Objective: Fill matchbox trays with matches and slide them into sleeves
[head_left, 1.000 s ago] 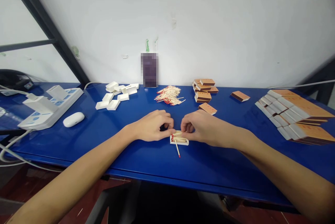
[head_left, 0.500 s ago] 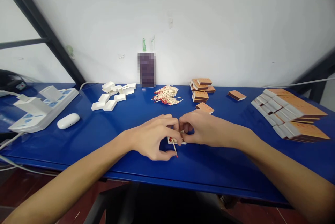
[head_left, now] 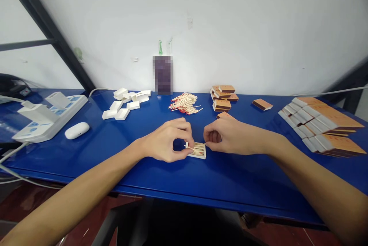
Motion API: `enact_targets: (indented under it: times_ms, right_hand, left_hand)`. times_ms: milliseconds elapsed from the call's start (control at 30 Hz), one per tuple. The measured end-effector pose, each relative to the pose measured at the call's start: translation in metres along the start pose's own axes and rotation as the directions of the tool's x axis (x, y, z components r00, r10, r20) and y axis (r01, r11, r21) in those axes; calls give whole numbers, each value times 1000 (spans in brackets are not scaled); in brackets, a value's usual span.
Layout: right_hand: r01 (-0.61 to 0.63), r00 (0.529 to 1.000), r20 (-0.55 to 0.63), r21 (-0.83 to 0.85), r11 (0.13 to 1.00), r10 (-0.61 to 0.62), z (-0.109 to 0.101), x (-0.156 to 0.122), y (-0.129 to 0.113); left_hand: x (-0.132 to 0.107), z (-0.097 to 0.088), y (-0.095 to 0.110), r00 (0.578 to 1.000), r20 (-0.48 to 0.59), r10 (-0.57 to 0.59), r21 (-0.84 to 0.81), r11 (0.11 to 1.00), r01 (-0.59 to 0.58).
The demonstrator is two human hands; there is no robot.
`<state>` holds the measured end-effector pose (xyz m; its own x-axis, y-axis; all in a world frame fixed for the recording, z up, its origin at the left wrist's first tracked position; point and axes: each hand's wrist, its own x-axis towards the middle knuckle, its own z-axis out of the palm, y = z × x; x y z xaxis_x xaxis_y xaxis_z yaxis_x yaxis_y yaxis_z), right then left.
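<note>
A small white matchbox tray (head_left: 202,157) lies on the blue table, with several matches (head_left: 199,148) in it. My left hand (head_left: 171,140) is at the tray's left end, thumb and forefinger pinched on a match (head_left: 188,147) whose pale end sticks out to the left. At the tray's upper right corner, my right hand (head_left: 227,135) has its fingers curled together; whether anything is between them is hidden. Behind my hands is a loose pile of red-tipped matches (head_left: 184,103).
Empty white trays (head_left: 122,114) lie at the back left. Orange matchbox sleeves (head_left: 222,105) are piled behind my right hand; a single sleeve (head_left: 262,104) and a large stack of matchboxes (head_left: 330,119) are farther right. A power strip (head_left: 48,127) and a white case (head_left: 77,130) are left.
My hands have moved apart, showing more of the tray. The match at my left fingers, which pointed down toward me, now lies more level across the tray's left end.
</note>
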<state>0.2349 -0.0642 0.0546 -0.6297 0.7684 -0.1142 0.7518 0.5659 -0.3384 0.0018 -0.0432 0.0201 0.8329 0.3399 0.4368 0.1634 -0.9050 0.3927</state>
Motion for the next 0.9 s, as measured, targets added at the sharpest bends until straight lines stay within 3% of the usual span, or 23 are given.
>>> enact_targets:
  times_ms: [267, 600, 733, 900]
  right_hand:
    - [46, 999, -7, 128, 991, -46, 6, 1, 1]
    - [94, 995, 2, 174, 980, -96, 16, 7, 5]
    - [142, 990, -29, 156, 978, -139, 17, 6, 5]
    - [168, 959, -254, 160, 973, -124, 12, 6, 2]
  left_hand:
    - [0, 9, -4, 995, 95, -10, 83, 997, 2]
    - [0, 11, -4, 996, 83, -20, 42, 999, 16]
    - [3, 11, -3, 991, -30, -134, -146, 981, 128]
    - [6, 8, -9, 912, -204, -356, -332, 902, 277]
